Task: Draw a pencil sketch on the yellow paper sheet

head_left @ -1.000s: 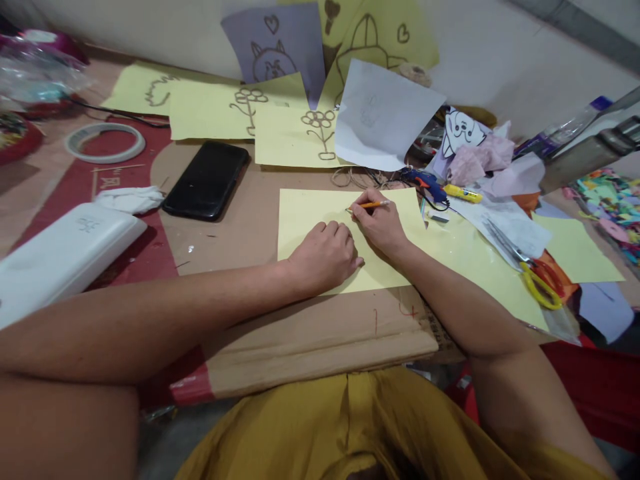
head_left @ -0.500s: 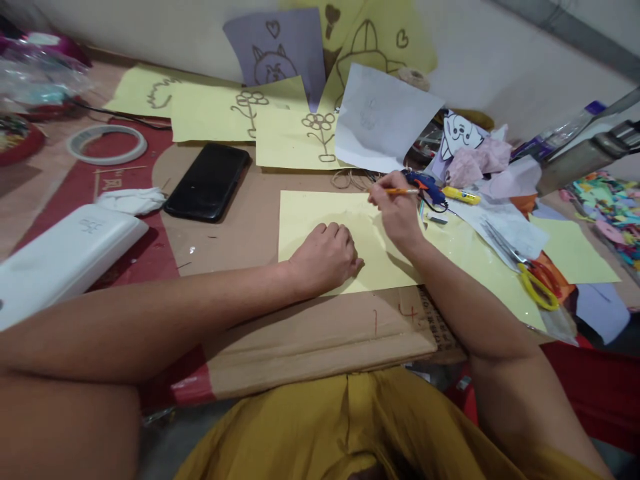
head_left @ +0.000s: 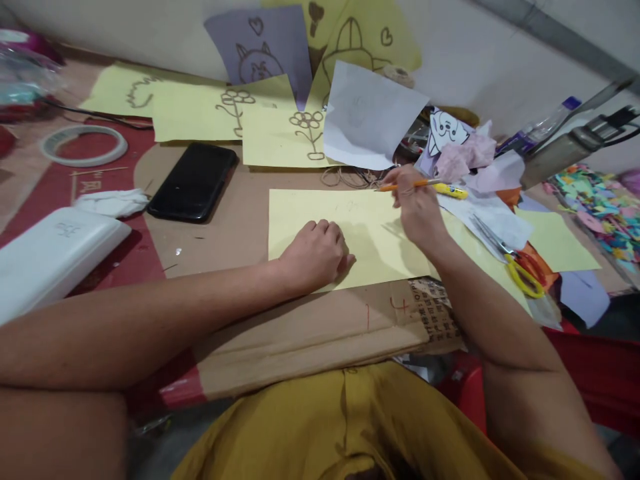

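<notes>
A sheet of yellow paper lies on the brown cardboard, with faint pencil marks near its top edge. My left hand rests on its left part, fingers curled in and nothing visible in them. Over the sheet's upper right, my right hand is closed round an orange pencil, held nearly level and pointing left. The pencil tip seems to be off the paper. Just behind the sheet, a white paper with a faint sketch leans beside a yellow sheet with a brown flower outline.
To the left are a black phone, a white power bank and a tape roll. Scissors, a yellow tube, crumpled pink paper, a bottle and colourful paper scraps lie on the right.
My right hand has moved right with the pencil, away from the faint marks. My left hand stays on the sheet. The whole view has shifted slightly.
</notes>
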Tool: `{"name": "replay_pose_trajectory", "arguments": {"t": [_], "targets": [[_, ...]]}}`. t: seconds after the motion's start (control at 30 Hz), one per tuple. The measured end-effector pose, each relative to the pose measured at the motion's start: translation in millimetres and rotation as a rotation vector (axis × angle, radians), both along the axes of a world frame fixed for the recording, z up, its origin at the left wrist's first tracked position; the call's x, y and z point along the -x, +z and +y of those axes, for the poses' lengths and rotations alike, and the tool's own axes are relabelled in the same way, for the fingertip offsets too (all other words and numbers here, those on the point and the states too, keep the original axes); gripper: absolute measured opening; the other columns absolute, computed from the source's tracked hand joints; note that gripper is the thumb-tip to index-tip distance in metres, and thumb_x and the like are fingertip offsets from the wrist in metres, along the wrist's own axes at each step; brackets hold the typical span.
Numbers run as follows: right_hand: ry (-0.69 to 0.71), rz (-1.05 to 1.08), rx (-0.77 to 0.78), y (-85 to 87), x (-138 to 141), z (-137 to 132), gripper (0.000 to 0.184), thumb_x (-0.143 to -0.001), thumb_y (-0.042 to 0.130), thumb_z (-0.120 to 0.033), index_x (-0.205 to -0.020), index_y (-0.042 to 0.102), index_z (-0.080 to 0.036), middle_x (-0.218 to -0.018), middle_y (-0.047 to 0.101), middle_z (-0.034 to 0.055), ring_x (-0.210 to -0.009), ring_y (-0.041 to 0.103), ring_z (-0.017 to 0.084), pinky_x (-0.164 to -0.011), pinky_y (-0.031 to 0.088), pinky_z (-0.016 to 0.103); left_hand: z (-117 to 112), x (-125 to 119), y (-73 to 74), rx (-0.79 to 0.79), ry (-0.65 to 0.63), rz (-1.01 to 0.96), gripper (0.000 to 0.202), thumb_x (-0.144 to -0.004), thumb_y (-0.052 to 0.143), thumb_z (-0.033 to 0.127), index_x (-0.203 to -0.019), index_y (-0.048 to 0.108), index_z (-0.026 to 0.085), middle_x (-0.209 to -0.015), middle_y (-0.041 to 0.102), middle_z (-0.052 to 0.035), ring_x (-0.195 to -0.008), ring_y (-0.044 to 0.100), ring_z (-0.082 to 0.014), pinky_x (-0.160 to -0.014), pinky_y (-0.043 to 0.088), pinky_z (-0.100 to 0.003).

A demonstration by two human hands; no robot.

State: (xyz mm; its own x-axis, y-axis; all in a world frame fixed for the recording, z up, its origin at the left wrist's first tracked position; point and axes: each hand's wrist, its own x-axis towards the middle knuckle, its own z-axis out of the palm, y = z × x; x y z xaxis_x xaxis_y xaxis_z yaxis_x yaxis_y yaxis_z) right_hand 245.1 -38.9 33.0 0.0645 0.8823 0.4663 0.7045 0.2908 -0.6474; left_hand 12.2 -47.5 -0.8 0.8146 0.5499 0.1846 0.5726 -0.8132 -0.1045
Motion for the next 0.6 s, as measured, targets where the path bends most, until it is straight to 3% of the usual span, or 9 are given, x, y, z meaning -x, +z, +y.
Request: {"name": "replay_pose_trajectory", "arguments": {"t": [0.07,0.2,0.33,0.6], "targets": [[0.085,0.057,0.12,-8.5,20,1,0.048,-0.104,0.041,-0.065,-0.092,0.064,-0.025,-0.069,0.057,-0.002,-0.063,0.055,0.014,-0.064,0.046,0.031,0,0,-0.2,0.0,0.004,0.004,0.047,-0.103,0.052,0.045,-0.108,0.074,0.004,-0.105,0.071,-0.0196,-0.094,0.062,-0.0302,-0.075,0.04,-0.038],[0.18,0.147,0.205,-27.7,42,10,0.031,-0.103,0.053,-0.053,-0.093,0.06,-0.024,-0.071,0.063,-0.0033,-0.064,0.057,0.012,-0.063,0.045,0.029,1,0,-2.7,-0.018,-0.013,-0.013,0.044,-0.103,0.052,0.043,-0.107,0.074,0.005,-0.103,0.071,-0.0187,-0.093,0.063,-0.0309,-0.073,0.039,-0.039],[0.131,0.241,0.215,-43.3,47,14,0.017,-0.101,0.056,-0.042,-0.096,0.056,-0.025,-0.072,0.064,-0.0044,-0.067,0.06,0.012,-0.064,0.047,0.028,2,1,-6.2,-0.053,-0.035,-0.044,0.044,-0.104,0.053,0.042,-0.106,0.074,0.004,-0.099,0.07,-0.0175,-0.09,0.063,-0.0304,-0.072,0.039,-0.039],[0.107,0.183,0.183,-50.4,48,16,0.017,-0.1,0.058,-0.037,-0.088,0.055,-0.025,-0.069,0.063,-0.0044,-0.067,0.06,0.013,-0.066,0.047,0.03,2,1,-6.7,-0.08,-0.049,-0.065,0.042,-0.102,0.057,0.041,-0.105,0.074,0.004,-0.095,0.069,-0.0168,-0.088,0.062,-0.0297,-0.071,0.038,-0.038]]}}
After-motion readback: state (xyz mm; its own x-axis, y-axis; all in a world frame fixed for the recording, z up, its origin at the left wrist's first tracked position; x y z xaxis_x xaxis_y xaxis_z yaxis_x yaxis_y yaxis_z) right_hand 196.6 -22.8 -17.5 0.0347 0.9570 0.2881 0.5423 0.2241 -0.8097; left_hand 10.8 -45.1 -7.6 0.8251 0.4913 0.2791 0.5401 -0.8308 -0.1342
